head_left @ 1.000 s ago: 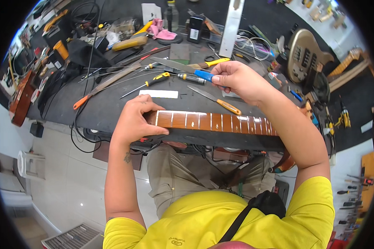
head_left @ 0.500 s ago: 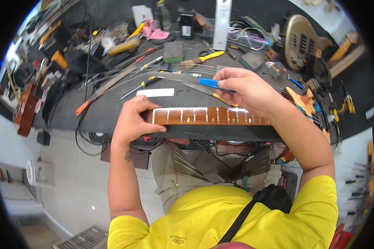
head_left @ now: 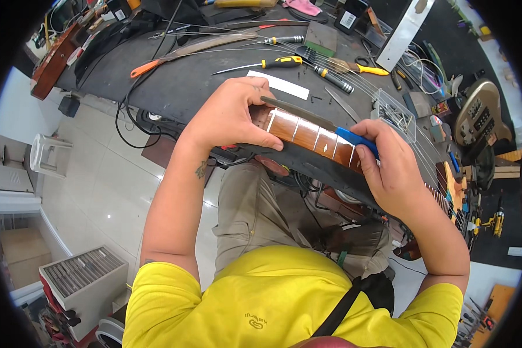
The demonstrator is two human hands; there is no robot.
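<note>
My left hand [head_left: 229,119] grips the nut end of a glossy brown fretted guitar neck [head_left: 313,139], thumb along the near edge, fingers over the far side. My right hand [head_left: 388,168] is closed around the blue handle [head_left: 354,137] of a long flat file [head_left: 303,115]. The blade lies along the far edge of the neck, its tip beside my left fingers; I cannot tell exactly where it touches. Just beyond are a white strip [head_left: 277,84], a yellow-black screwdriver [head_left: 281,61] and a clear box of small metal parts [head_left: 392,116].
The dark bench [head_left: 130,81] holds loose strings, cables, a wooden-bladed tool with orange end [head_left: 139,70] and a brush [head_left: 372,70]. A gold guitar body [head_left: 472,116] and yellow drill [head_left: 497,223] are at right. A white stool [head_left: 46,151] and drawer cabinet [head_left: 84,281] stand left.
My right hand has lowered the blue-handled file from above the bench to the neck's edge. The view has shifted, so the neck now slants down to the right.
</note>
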